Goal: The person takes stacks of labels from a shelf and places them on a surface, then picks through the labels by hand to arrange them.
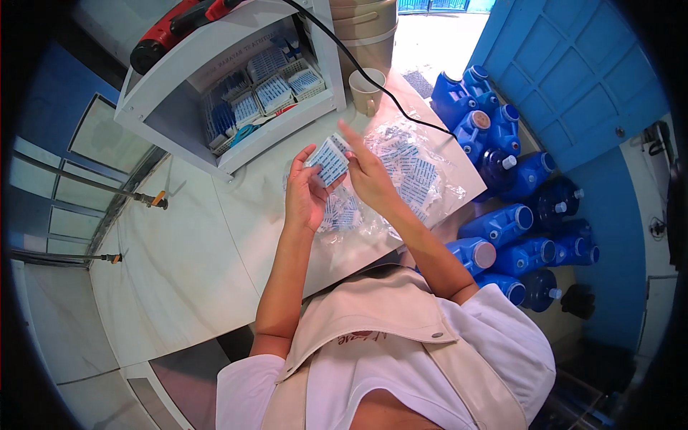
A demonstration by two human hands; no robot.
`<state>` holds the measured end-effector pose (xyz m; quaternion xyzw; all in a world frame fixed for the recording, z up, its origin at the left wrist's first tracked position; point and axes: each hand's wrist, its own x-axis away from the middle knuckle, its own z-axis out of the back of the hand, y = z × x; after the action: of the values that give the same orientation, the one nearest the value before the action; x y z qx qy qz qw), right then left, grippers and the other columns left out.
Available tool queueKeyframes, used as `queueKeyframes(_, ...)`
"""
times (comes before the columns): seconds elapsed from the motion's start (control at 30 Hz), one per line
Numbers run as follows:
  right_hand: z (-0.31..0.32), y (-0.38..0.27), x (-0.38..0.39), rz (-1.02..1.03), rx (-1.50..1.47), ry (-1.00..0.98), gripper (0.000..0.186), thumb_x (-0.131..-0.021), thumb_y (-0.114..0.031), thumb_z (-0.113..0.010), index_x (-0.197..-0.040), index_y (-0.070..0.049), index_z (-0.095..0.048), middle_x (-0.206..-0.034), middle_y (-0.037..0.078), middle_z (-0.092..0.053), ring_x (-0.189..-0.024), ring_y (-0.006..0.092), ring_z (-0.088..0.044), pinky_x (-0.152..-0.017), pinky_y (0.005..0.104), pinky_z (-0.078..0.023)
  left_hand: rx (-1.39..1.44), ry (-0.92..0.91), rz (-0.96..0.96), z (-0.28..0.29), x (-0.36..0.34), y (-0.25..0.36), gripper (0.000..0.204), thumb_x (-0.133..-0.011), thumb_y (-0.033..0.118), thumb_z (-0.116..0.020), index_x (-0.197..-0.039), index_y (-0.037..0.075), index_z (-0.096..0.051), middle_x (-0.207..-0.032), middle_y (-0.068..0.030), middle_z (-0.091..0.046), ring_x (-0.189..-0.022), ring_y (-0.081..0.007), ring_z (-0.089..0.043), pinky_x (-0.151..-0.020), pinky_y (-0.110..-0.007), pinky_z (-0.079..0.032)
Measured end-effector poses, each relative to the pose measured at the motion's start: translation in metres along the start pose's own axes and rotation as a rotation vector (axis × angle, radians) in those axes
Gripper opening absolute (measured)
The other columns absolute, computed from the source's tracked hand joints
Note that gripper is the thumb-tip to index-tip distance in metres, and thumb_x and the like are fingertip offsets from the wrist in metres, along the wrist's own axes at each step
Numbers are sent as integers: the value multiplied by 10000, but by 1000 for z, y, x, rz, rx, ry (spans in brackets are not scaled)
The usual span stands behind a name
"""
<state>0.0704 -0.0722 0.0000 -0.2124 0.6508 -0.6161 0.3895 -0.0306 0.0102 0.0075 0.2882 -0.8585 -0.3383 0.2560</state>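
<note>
My left hand (307, 197) is closed around a small stack of flat white packets (330, 163) with blue print, held above the table. At the stack's right edge is my right hand (369, 175), its thumb side against the packets and its index finger stretched up beside them, slightly blurred. Its other fingers are partly hidden. Beneath and to the right of both hands, a clear plastic bag (448, 190) lies spread on the table. Many loose packets (416, 175) of the same kind are in or on it, and more packets (340, 213) lie below my left hand.
A white open-fronted cabinet (215, 161) holds baskets of packets (272, 93). A red and black tool (161, 39) sits on top. A beige mug (367, 89) stands near a black cable (344, 46). Blue water jugs (498, 223) crowd the floor right of the table (193, 287), near a blue door (573, 72).
</note>
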Motion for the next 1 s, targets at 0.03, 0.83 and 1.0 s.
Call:
queueKeyframes(0.03, 0, 5, 0, 49, 23, 14, 459, -831, 31, -408, -1285, -32, -440, -1011, 141, -572, -948, 189, -536, -849, 283, -412, -1, 27, -7, 0, -1, -2, 356, -809, -6, -398, -1151, 87, -427, -1126, -120, -526, -970, -243, -580, -865, -424, -505)
queueKeyframes(0.83, 11, -5, 12, 180, 260, 88, 461, -741, 45, -434, -1190, -49, -476, -1001, 179, -509, -821, 307, -562, -705, 360, -454, -222, 18, -153, -7, 7, -22, 271, -858, -20, -396, -1115, 40, -460, -950, -85, -572, -821, -136, -586, -730, -304, -498)
queueKeyframes(1.0, 17, 2, 13, 171, 256, 104, 496, -739, 20, -463, -1216, -114, -479, -991, 160, -510, -761, 316, -574, -679, 385, -470, -270, -14, -179, -12, 8, -21, 279, -863, -29, -393, -1121, 37, -476, -945, -76, -568, -810, -125, -584, -715, -293, -499)
